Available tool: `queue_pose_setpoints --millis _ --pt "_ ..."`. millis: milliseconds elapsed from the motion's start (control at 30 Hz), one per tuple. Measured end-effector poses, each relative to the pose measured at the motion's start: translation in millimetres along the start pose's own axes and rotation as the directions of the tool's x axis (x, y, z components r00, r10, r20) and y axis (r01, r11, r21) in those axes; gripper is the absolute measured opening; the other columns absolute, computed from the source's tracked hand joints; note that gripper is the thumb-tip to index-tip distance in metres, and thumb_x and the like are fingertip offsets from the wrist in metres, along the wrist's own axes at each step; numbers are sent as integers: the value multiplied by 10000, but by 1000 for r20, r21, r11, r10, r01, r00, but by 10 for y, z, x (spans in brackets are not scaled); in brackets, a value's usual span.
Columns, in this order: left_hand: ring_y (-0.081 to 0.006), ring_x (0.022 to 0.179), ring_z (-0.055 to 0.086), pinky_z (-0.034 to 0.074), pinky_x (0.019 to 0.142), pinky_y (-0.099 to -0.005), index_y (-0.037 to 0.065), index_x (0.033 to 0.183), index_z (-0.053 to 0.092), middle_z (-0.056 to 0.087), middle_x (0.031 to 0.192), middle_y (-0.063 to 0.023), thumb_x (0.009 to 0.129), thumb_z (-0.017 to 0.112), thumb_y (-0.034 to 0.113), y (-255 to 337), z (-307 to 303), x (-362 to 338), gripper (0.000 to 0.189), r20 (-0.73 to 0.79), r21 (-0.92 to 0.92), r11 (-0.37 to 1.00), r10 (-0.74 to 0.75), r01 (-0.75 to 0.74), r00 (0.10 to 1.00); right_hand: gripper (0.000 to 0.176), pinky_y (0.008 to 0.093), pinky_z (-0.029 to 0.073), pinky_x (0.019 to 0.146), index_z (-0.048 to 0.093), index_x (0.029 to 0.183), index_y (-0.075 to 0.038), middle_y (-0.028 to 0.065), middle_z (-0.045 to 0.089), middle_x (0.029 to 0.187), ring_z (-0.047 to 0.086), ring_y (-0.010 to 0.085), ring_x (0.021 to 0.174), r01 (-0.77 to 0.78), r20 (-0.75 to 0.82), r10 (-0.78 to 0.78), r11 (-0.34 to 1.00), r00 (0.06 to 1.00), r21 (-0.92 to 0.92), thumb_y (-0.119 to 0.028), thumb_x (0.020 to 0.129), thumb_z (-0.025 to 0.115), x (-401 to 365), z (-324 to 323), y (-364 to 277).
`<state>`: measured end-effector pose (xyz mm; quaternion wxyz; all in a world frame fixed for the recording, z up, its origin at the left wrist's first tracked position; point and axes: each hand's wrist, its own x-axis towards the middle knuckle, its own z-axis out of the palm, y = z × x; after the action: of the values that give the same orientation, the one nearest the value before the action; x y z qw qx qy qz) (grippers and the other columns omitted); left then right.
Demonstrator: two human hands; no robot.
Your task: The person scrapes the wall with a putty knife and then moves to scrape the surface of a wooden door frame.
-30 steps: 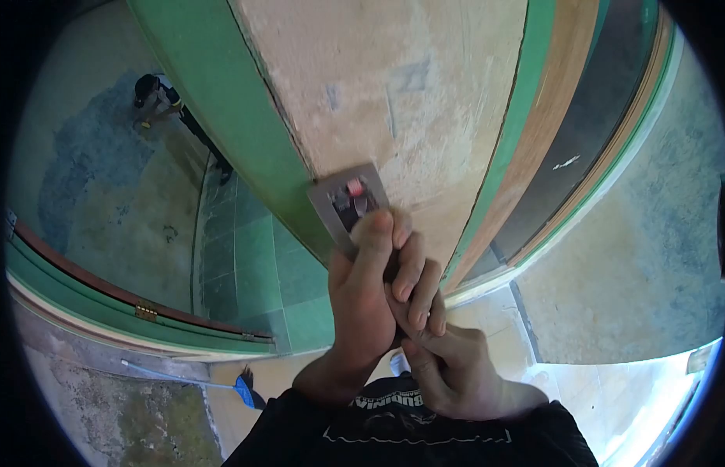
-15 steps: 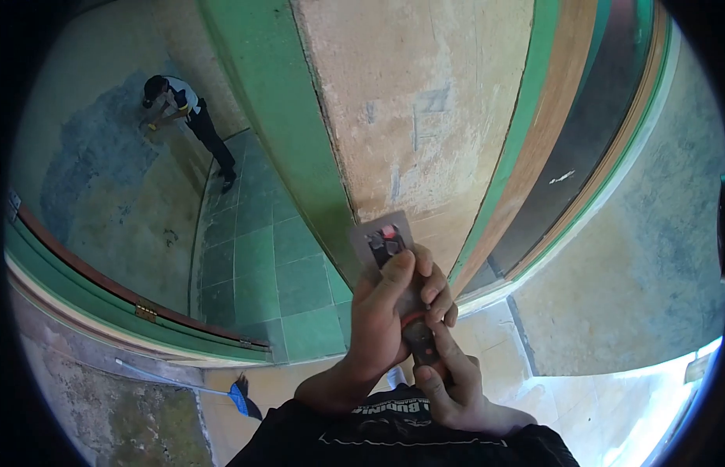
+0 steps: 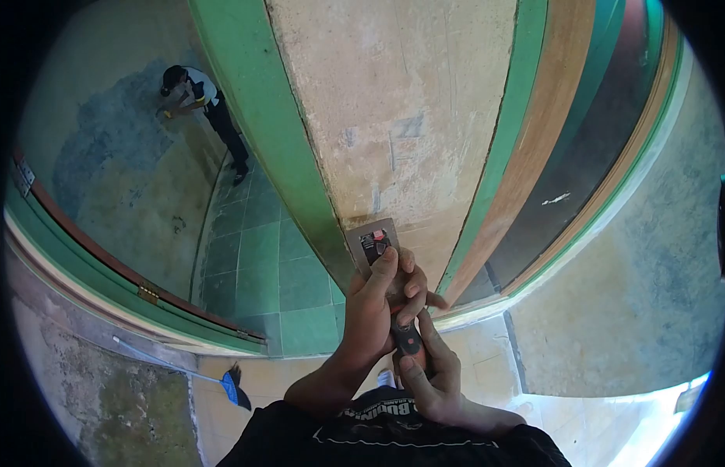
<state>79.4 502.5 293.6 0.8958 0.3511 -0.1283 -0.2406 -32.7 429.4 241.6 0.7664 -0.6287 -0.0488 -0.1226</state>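
Observation:
A putty knife (image 3: 367,235) with a wide metal blade, a dark and red label and a black and orange handle is between my hands, blade pointing up. My left hand (image 3: 368,302) is closed on the blade, thumb flat by the label and fingers curled over the other side. Lower down, my right hand (image 3: 434,380) wraps round the handle, its thumb along the near side. The blade's top edge overlaps the foot of a scuffed cream wall strip (image 3: 409,101) with grey patches.
Green-painted frame boards (image 3: 249,101) flank the wall strip. A doorway at left shows a green tiled floor (image 3: 257,268) and a person (image 3: 203,97) working at a patchy grey wall. Behind my left arm, a blue broom (image 3: 232,387) lies near the floor edge. A dark window pane (image 3: 569,167) is at right.
The view has shifted slightly, with the wall strip moving left in frame. My hands still hold the putty knife, now a little further left, and some left fingers have loosened outward.

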Motion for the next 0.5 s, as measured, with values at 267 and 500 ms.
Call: queue_pose_setpoints --millis 267,500 --pt "-57 372 359 546 560 -355 80 891 461 416 631 3 1006 364 292 -35 -40 -21 260 -71 1 998 64 -64 995 686 203 310 451 -5 1477 -40 45 487 723 398 79 506 -253 196 205 931 959 264 -171 972 440 26 -52 -85" --pt "-58 362 308 513 563 -342 94 869 440 373 610 31 1005 360 264 -23 -27 35 232 -42 -25 999 47 -48 998 678 230 376 485 62 1461 21 45 502 689 451 104 524 15 139 -2 995 990 -98 -135 943 472 80 -119 0"
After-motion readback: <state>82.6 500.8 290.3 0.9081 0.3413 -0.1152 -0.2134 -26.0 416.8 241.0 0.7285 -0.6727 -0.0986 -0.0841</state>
